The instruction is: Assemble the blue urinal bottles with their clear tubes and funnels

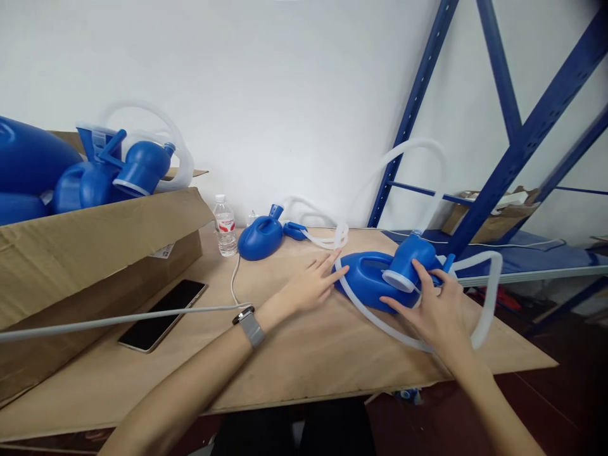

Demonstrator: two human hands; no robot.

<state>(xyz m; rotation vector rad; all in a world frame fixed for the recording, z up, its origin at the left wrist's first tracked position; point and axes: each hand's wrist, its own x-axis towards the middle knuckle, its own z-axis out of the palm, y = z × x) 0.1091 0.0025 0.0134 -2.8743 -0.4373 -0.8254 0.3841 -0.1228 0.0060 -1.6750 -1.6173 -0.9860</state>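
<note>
A blue urinal bottle (363, 291) with a moulded handle lies on its side at the table's right. On top of it rests a blue funnel cup (413, 256) with a white rim, tilted toward me. My right hand (434, 304) grips this cup, thumb low and fingers over its near side. A translucent white hose (375, 320) runs from the cup in loops around the bottle. My left hand (313, 282), wearing a watch, has its fingers stretched out, the index fingertip touching the hose at the bottle's left end.
A second blue urinal bottle (261, 237) with a coiled hose (327, 240) lies near the wall. At left, a cardboard box (114, 234) holds several more. A phone (164, 313), a water bottle (225, 228) and a cable (118, 321) are nearby. Blue shelving (517, 152) rises at right.
</note>
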